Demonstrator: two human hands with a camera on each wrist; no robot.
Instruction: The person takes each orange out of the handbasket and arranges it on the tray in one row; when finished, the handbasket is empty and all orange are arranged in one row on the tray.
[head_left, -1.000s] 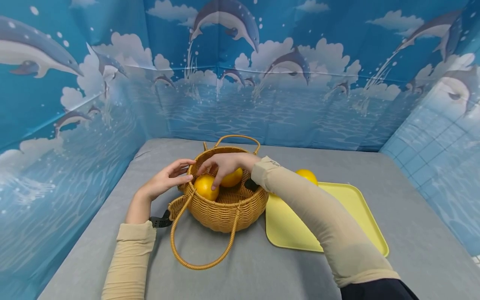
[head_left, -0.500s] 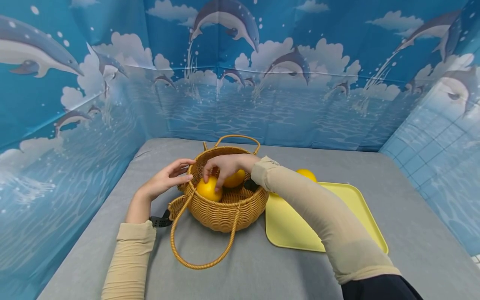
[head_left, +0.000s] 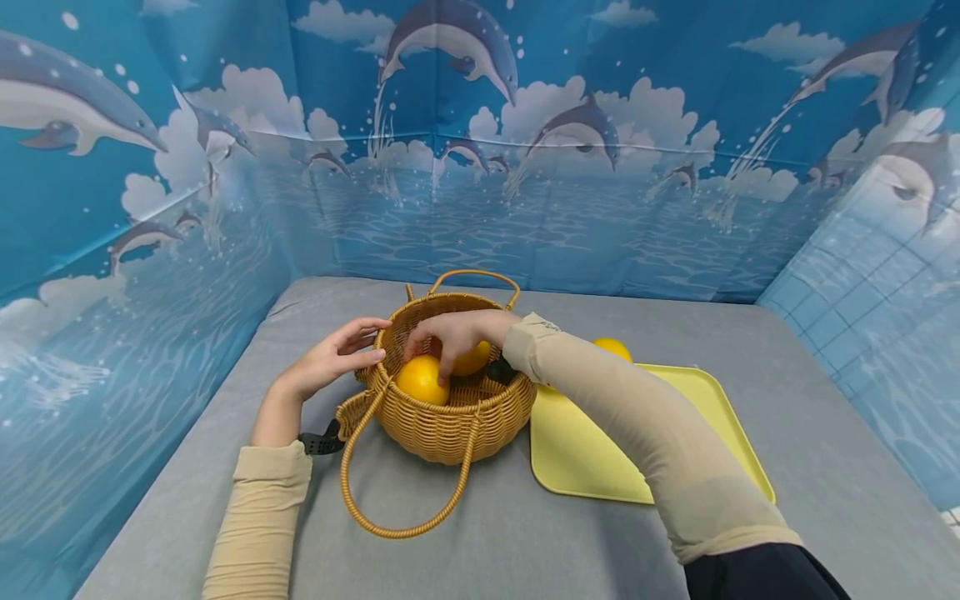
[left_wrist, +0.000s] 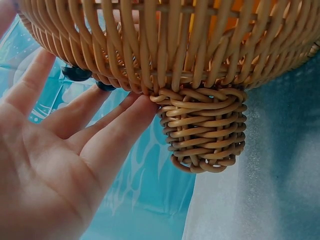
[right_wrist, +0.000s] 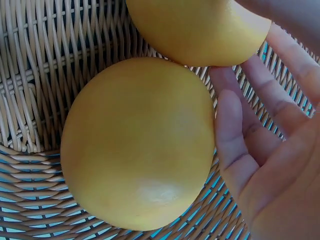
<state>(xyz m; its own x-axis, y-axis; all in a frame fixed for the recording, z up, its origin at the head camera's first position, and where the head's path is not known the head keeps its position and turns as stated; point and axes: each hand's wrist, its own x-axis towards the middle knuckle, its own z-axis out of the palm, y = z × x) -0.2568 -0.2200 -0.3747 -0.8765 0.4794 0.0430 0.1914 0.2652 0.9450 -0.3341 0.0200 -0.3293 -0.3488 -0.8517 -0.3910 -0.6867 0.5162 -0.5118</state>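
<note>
A round wicker basket (head_left: 450,433) with two hoop handles holds two smooth yellow-orange oranges. Inside it, my right hand (head_left: 456,332) grips the front-left orange (head_left: 422,381), its thumb and fingers on either side. In the right wrist view, that gripped orange (right_wrist: 200,30) shows at the top. A second orange (right_wrist: 140,145) sits beside it, close to the little finger, and partly shows behind my hand in the head view. My left hand (head_left: 333,358), fingers extended, rests against the basket's left rim and side. From the left wrist view, its fingertips touch the woven wall (left_wrist: 150,45).
Right of the basket lies a yellow tray (head_left: 690,400), partly covered by my right sleeve. Another orange (head_left: 613,348) shows behind the forearm at the tray's back edge. A wicker handle (head_left: 405,533) hangs over the grey surface in front. A dolphin-print curtain stands behind.
My right hand has come down onto the front-left orange and taken hold of it. That orange has shifted slightly to the right. The left hand stays in place.
</note>
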